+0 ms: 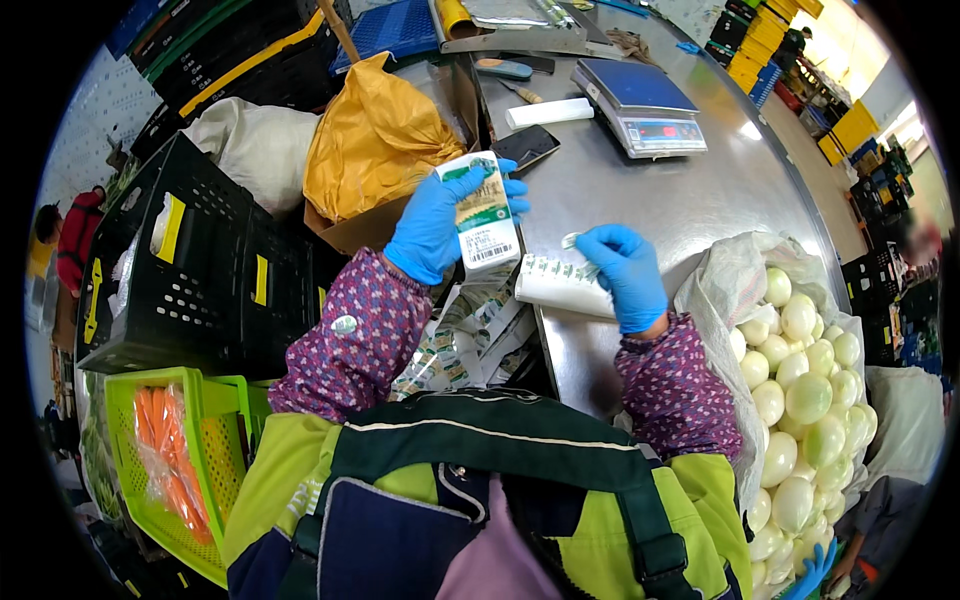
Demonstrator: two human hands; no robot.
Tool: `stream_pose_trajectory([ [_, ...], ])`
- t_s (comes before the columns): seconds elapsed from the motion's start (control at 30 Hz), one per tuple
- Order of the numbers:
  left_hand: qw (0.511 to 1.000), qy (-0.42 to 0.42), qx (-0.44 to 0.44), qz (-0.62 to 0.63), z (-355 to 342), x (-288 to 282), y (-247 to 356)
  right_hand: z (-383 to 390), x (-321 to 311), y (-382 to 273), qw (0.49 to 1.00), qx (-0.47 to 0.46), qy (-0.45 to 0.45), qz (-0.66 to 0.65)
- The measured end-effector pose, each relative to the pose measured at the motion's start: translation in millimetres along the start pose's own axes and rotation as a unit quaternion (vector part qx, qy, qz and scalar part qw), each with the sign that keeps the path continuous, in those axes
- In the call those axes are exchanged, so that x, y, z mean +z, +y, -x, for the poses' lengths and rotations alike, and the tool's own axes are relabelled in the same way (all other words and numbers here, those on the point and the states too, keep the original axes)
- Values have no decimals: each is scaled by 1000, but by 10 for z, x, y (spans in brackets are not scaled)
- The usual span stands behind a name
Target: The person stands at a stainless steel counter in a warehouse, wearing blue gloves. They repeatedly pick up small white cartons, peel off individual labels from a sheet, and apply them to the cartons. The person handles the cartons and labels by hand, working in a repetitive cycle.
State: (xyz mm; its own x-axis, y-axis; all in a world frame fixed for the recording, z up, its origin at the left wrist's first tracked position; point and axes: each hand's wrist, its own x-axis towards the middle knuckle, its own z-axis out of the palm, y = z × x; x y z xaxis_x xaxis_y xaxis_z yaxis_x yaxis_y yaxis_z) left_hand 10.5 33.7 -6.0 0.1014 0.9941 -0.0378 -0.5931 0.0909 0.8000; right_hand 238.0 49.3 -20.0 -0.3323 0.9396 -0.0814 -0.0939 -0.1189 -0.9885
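My left hand, in a blue glove, is closed round a white bundle of labels. Its top label is green and beige, with a barcode near the lower end. To the right, my blue-gloved right hand pinches a small round sticker between thumb and fingertips. Just under those fingers a white sticker roll with rows of small green-printed stickers lies at the near edge of the steel table. Another small sticker clings to my left sleeve.
Label strips hang in a heap below my hands. A scale, a phone and a white roll lie farther back. Peeled onions fill a sack at right. Black crates, carrots and a yellow bag stand left.
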Motion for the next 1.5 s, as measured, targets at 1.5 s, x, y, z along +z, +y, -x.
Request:
stream_pose_trajectory([
  [1.5, 998, 19, 53, -11, 305, 79, -206, 15, 586, 87, 981, -177, -41, 60],
])
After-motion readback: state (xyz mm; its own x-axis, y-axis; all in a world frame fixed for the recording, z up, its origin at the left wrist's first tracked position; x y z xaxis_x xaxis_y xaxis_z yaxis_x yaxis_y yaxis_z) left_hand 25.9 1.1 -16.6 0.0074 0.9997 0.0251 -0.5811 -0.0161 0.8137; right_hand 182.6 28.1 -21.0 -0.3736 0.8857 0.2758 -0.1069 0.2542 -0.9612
